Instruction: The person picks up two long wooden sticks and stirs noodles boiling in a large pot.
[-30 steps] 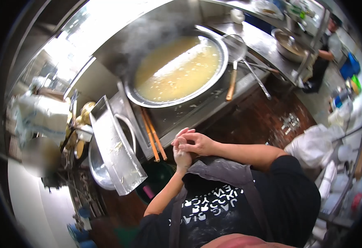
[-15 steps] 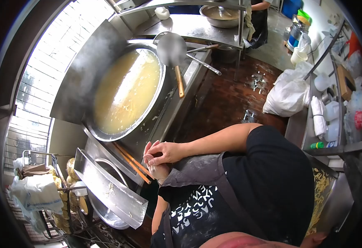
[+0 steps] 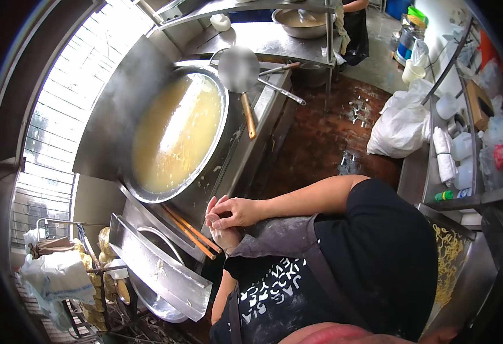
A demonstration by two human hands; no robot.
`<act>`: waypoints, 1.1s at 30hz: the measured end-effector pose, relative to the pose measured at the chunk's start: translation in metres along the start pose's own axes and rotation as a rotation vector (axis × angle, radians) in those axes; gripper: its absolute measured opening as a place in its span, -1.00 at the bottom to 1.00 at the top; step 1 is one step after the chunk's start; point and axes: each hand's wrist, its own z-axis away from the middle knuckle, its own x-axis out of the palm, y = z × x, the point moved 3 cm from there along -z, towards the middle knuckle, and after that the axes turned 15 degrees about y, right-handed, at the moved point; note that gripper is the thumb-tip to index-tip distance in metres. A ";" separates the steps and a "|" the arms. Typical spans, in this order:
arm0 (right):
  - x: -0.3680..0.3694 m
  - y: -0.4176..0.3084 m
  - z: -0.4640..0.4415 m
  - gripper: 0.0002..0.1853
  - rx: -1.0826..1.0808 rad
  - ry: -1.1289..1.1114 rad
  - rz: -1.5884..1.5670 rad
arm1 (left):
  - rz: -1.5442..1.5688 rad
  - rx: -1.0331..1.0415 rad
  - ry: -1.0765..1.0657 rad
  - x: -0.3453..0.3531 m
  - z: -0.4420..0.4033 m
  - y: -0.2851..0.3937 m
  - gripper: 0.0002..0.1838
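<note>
My right hand [image 3: 237, 212] lies over my left hand [image 3: 224, 236] in front of my apron [image 3: 280, 236]. The two touch, with the right hand's fingers curled round the left; most of the left fingers are hidden under it. Pale powder marks the left hand and the apron. Nearest to them, a pair of long wooden sticks [image 3: 191, 232] rests on the metal edge. Beyond is a large wok [image 3: 226, 114] of cloudy yellowish liquid [image 3: 177, 132] with noodle-like strands, steaming. A round strainer [image 3: 238, 69] with a wooden handle rests on its rim.
A metal trough [image 3: 159, 269] stands at lower left above a round metal bowl [image 3: 162, 309]. A white sack [image 3: 399, 132] sits on the wet brown floor. Noodles [image 3: 447, 264] lie in a bin at right. Another person [image 3: 356, 34] stands at the back near a basin [image 3: 303, 24].
My hands stay together, and the right fingers have shifted slightly over the left. The whole view has moved a little; the wok, sticks and strainer stay in place.
</note>
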 end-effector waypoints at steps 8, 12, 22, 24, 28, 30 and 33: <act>0.001 0.008 -0.002 -0.58 -0.016 0.003 0.016 | 0.005 -0.011 0.042 -0.002 0.001 -0.004 -0.22; 0.002 0.005 0.000 -0.59 0.003 -0.004 0.038 | -0.022 0.011 0.044 -0.005 0.001 -0.002 -0.20; 0.004 0.003 -0.002 -0.48 0.006 -0.049 0.120 | 0.041 -0.020 0.035 -0.004 0.003 0.005 -0.20; 0.007 -0.003 -0.001 -0.40 -0.042 -0.053 0.221 | 0.127 -0.071 0.008 0.000 0.007 0.011 -0.19; 0.007 -0.018 -0.002 -0.17 -0.285 -0.066 0.435 | 0.200 -0.106 0.031 -0.009 0.003 0.012 -0.19; 0.002 -0.052 0.003 -0.53 -0.530 0.163 0.618 | 0.127 -0.088 0.106 -0.021 -0.001 0.006 -0.20; -0.016 -0.127 0.013 -0.58 -0.716 0.119 0.599 | 0.099 -0.081 0.105 -0.016 0.003 0.012 -0.22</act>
